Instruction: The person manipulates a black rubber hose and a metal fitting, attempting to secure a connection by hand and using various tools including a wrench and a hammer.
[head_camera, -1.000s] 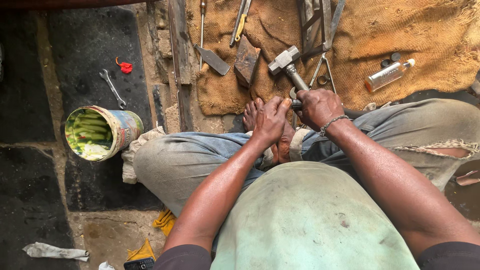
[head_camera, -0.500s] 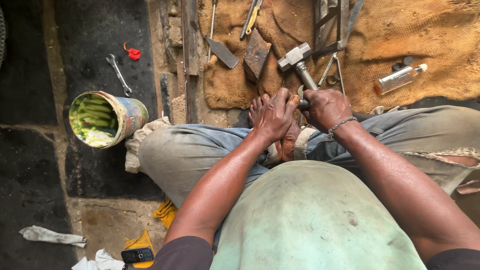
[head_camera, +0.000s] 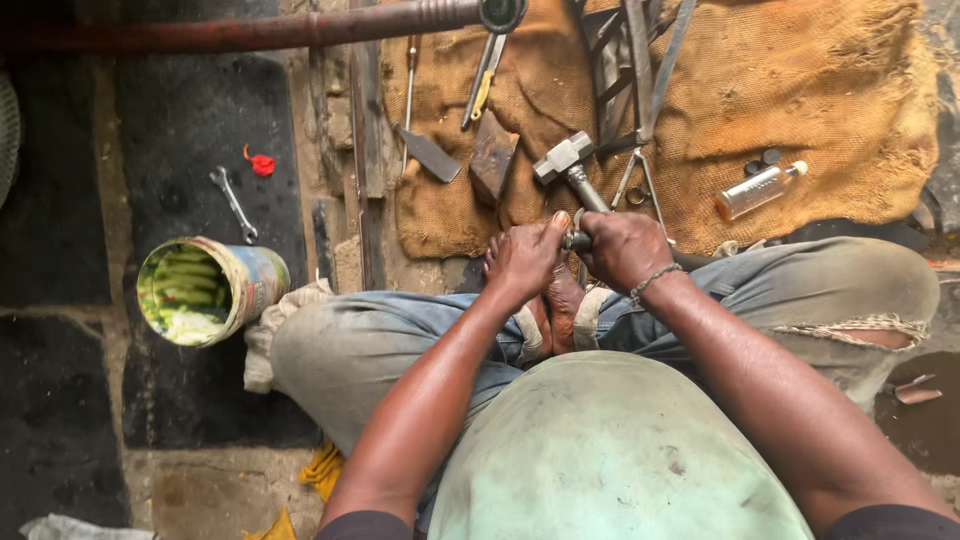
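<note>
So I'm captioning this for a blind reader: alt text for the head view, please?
Seated cross-legged on the floor, a person grips a hammer with the right hand, the left hand touching its handle. Tools lie on burlap ahead; a tin can stands left.

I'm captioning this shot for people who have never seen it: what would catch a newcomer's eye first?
First, the hammer at centre, its handle gripped by the right hand, the left hand touching beside it, above the person's crossed legs. Next, the burlap cloth at upper right, strewn with metal tools and a small clear bottle. At left, an open tin can lies near a spanner.
</note>
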